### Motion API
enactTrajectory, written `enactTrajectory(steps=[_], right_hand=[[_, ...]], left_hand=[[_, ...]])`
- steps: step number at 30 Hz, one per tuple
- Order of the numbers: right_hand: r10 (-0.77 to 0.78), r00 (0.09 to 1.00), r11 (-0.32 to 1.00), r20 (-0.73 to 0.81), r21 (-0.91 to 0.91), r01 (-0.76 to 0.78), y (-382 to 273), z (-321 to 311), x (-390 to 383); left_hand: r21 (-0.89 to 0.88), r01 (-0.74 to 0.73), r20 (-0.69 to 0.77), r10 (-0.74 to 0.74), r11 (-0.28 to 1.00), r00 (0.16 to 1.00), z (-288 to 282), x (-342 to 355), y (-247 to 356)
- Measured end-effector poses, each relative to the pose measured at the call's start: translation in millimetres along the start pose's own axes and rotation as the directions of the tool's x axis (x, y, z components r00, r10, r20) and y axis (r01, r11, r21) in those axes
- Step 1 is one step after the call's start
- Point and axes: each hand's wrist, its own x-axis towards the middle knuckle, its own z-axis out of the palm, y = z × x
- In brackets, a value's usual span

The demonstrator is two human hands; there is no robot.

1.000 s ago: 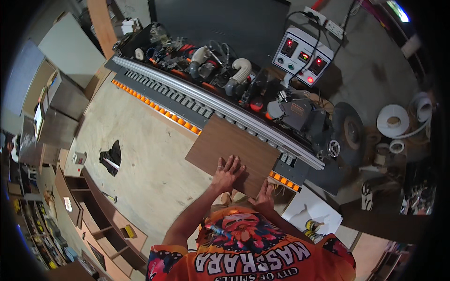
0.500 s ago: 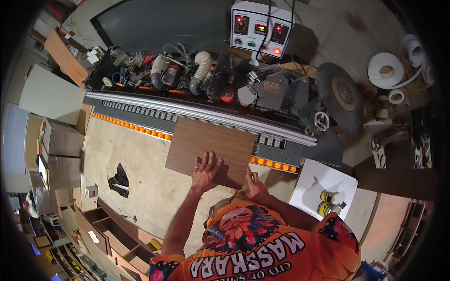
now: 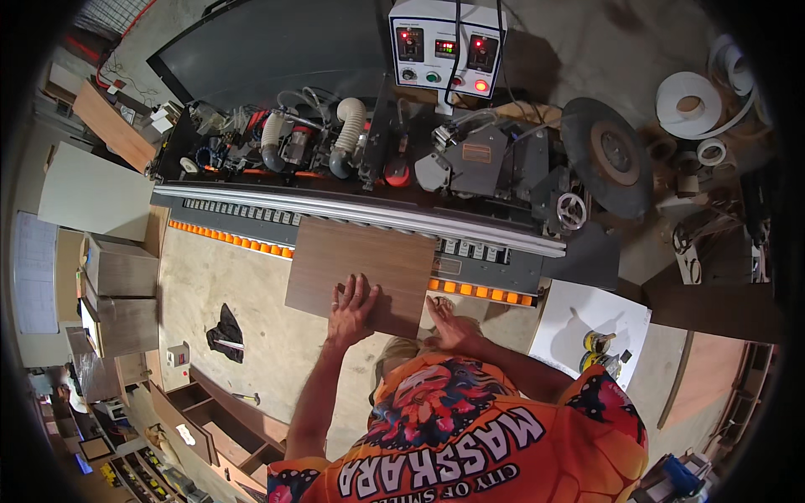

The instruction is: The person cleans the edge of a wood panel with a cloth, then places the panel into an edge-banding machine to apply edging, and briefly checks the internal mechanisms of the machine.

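A flat brown wood-grain board [image 3: 360,268] lies across the front rail of a long edge-banding machine [image 3: 335,159], its far edge under the silver beam [image 3: 360,210]. My left hand [image 3: 350,312] rests on top of the board near its close edge, palm down with the fingers spread. Beside the board's near right corner is my right hand [image 3: 453,327]. Its fingers reach forward along the right edge, and it does not wrap round the board; the exact contact there is hard to make out.
Orange rollers [image 3: 478,291] line the machine's front. A white control box [image 3: 446,50] with lit indicators stands behind. To the right are a large dark reel [image 3: 608,142], a handwheel [image 3: 572,211] and a white panel [image 3: 579,327] bearing yellow cans. Wooden drawers [image 3: 226,427] sit at lower left.
The board has slid a little to the left along the machine, with both hands moving along with it. The view has also shifted slightly.
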Motion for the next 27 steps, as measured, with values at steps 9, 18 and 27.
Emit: enactTrajectory(steps=[9, 18, 27], right_hand=[[-0.003, 0.992, 0.983, -0.126, 0.181, 0.026, -55.3, -18.5, 19.6], [0.031, 0.925, 0.942, -0.379, 0.320, 0.100, -94.0, 20.4, 50.9], [0.162, 0.942, 0.948, -0.293, 0.312, -0.066, -113.7, 31.3, 73.3]], left_hand=[[0.034, -0.007, 0.017, 0.007, 0.999, 1.000, -2.1, -6.3, -31.7], [0.010, -0.032, 0.004, 0.032, 0.999, 0.999, -2.8, -11.6, -63.9], [-0.003, -0.055, -0.019, 0.054, 0.999, 0.998, -8.2, -17.5, -91.5]])
